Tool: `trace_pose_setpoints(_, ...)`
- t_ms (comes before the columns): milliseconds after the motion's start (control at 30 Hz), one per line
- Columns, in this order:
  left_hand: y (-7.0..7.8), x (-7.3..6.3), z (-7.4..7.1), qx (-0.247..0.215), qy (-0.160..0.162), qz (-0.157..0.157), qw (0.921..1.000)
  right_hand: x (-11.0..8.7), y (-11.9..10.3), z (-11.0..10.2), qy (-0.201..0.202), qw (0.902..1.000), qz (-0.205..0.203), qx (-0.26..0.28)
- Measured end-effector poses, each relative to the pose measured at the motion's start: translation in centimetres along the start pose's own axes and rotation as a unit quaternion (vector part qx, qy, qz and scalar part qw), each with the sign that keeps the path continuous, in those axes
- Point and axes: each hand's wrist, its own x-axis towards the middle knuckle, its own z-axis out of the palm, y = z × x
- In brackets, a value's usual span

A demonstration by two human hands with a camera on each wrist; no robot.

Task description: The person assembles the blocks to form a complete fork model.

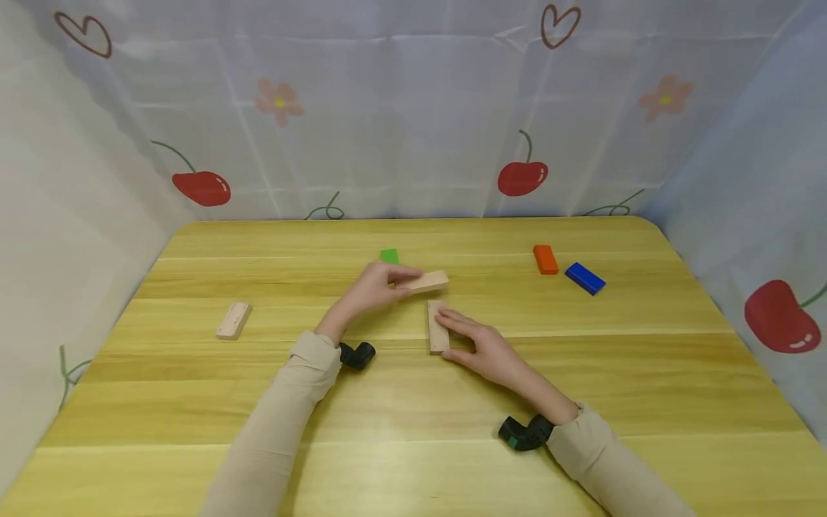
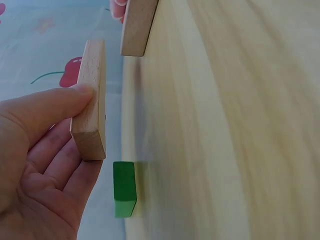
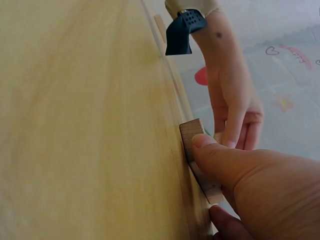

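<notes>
My left hand point(image 1: 377, 286) pinches a plain wooden block point(image 1: 433, 281) between thumb and fingers. In the left wrist view this block point(image 2: 90, 112) is held off the table, tilted, with the thumb across one face. My right hand point(image 1: 491, 353) grips a second plain wooden block point(image 1: 436, 324) that lies lengthwise on the table, just nearer than the first. The right wrist view has the thumb on this second block point(image 3: 190, 132), while the other fingertips are partly hidden. A green block point(image 1: 389, 255) lies behind the left hand, partly covered by it.
A third plain wooden block point(image 1: 233, 321) lies at the left of the wooden table point(image 1: 400, 431). An orange block point(image 1: 545, 260) and a blue block point(image 1: 585, 278) lie at the back right. A printed curtain point(image 1: 400, 122) stands behind the table's far edge.
</notes>
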Motion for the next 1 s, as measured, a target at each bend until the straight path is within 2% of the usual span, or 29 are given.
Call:
trace_pose_setpoints(167, -0.4, 1.1, 0.6, 0.004, -0.03, 0.019, 0.9994, 0.0, -0.2, 0.0, 0.004, 0.9999, -0.01, 0.006)
trace_pose_setpoints(333, -1.1, 1.6, 0.9, 0.006, -0.049, 0.029, 0.9983, 0.0, -0.3, 0.0, 0.009, 0.9998, -0.019, 0.006)
trace_pose_setpoints(600, -1.3, 1.6, 1.0, 0.001, -0.062, 0.029, 0.9977, 0.0, -0.1, 0.0, 0.013, 0.9997, -0.021, -0.001)
trace_pose_setpoints(800, -0.9, 1.8, 1.5, 0.011, -0.086, 0.047, 0.9951, 0.0, 0.0, 0.0, 0.009, 0.9998, -0.018, 0.002)
trace_pose_setpoints(1000, -0.7, 1.7, 1.7, 0.01, -0.094, 0.058, 0.9938, 0.0, 0.1, 0.1, 0.009, 0.9998, -0.02, -0.001)
